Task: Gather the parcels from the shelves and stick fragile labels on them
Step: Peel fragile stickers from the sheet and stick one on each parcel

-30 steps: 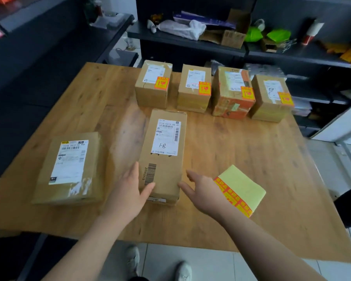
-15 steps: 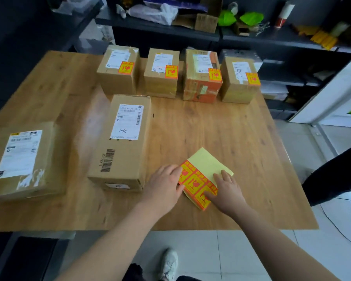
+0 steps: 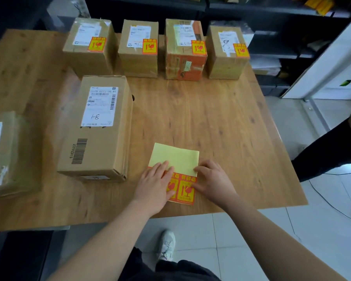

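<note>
Fragile labels (image 3: 184,189), orange-red with a broken-glass symbol, sit in a row on the near end of a pale yellow backing sheet (image 3: 176,159) that lies flat near the front edge of a wooden table (image 3: 211,118).

Head view: the left hand (image 3: 156,183) lies flat on the sheet's left side, fingers straight, pinning it down. The right hand (image 3: 213,183) rests on the sheet's right edge with bent fingers and the thumb at a label's border; whether it has pinched a corner cannot be told. The two hands are apart, with labels showing between them.

To peel well, it seems best to keep the left palm pressing, lift one corner with a fingernail, and draw the label back slowly so it neither tears nor curls onto itself.

A long parcel (image 3: 97,126) with no fragile label lies just left of the sheet, probably next in line. Another unlabelled parcel (image 3: 2,151) sits at the table's left edge. Four parcels (image 3: 139,49) already bearing labels stand in a row along the far side. Dark shelves (image 3: 272,9) rise behind the table. The floor is pale tile, and a second person's dark sleeve (image 3: 332,151) shows at the right.
</note>
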`<state>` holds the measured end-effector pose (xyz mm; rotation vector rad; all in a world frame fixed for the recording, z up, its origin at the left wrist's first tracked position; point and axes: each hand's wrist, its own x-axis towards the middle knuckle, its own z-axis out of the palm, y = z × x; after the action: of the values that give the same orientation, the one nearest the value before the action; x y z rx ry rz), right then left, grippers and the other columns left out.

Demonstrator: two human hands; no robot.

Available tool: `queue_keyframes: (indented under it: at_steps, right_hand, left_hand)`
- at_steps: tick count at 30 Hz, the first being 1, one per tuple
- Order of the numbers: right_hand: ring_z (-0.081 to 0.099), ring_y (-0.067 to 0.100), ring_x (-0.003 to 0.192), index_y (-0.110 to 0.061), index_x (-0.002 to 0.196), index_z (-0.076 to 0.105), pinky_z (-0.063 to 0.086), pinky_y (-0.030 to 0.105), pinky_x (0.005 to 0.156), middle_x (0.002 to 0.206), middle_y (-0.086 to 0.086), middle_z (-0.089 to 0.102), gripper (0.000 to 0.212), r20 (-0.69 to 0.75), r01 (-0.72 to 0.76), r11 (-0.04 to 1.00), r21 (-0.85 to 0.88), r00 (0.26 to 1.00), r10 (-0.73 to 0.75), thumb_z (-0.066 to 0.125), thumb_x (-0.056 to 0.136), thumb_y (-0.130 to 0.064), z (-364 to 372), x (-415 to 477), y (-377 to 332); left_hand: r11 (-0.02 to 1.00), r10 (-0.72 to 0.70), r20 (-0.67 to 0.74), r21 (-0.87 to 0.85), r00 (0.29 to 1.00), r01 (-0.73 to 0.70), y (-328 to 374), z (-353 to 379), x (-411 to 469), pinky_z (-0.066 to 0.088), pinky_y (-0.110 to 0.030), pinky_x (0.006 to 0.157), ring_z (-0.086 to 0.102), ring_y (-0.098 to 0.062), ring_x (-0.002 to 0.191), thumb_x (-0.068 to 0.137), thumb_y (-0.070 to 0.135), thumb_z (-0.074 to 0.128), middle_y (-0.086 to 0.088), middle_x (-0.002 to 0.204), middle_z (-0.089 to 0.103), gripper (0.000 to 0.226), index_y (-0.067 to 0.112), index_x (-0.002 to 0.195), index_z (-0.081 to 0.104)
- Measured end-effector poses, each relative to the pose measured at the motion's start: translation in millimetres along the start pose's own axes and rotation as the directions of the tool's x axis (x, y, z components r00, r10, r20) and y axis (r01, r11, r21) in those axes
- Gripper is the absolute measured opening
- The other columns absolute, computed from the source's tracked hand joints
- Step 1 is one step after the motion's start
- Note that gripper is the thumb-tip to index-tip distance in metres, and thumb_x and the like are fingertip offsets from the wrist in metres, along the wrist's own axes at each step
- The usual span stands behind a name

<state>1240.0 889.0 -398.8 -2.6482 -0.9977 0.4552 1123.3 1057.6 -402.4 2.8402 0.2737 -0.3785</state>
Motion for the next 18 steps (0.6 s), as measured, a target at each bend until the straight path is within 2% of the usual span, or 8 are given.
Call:
queue_keyframes:
  at_steps: [5,10,14,18]
  right_hand:
    - [0.052,0.016,0.102,-0.020,0.115,0.065,0.046,0.030,0.089,0.110,-0.003,0.056,0.036,-0.027,-0.081,0.994,0.071,0.996,0.083,0.066,0.084,-0.038,8,-7,-2]
    - [0.054,0.013,0.093,-0.017,0.098,0.069,0.047,0.026,0.078,0.096,-0.005,0.054,0.022,-0.026,-0.157,0.972,0.173,0.986,0.163,0.070,0.081,-0.032,12,-5,-1]
    - [0.058,0.015,0.088,-0.017,0.101,0.070,0.052,0.033,0.079,0.098,-0.002,0.056,0.023,-0.024,-0.194,0.959,0.208,0.979,0.203,0.069,0.082,-0.030,14,-5,0]
    - [0.057,0.012,0.088,-0.017,0.097,0.070,0.052,0.031,0.079,0.097,-0.005,0.055,0.018,0.002,-0.208,0.953,0.222,0.977,0.213,0.069,0.082,-0.028,13,-4,0]
  left_hand:
    - [1.000,-0.030,0.004,-0.005,1.000,0.030,1,3,1,0.007,-0.040,0.118,0.001,-0.019,0.145,0.093,0.054,0.039,0.002,0.159,0.000,0.072,0.027,0.151,0.006]
    - [0.997,-0.076,-0.026,0.004,0.997,0.076,4,5,-6,0.012,-0.039,0.115,0.008,-0.020,0.144,0.091,0.058,0.039,0.002,0.158,0.007,0.073,0.028,0.150,0.008]
    - [0.996,-0.089,-0.056,0.024,0.994,0.090,6,6,-10,0.014,-0.038,0.114,0.012,-0.020,0.143,0.091,0.060,0.038,0.002,0.157,0.010,0.073,0.029,0.150,0.009]
    - [0.995,-0.087,-0.056,0.036,0.995,0.089,6,6,-9,0.014,-0.038,0.114,0.012,-0.020,0.143,0.090,0.061,0.038,0.002,0.157,0.011,0.073,0.029,0.150,0.008]
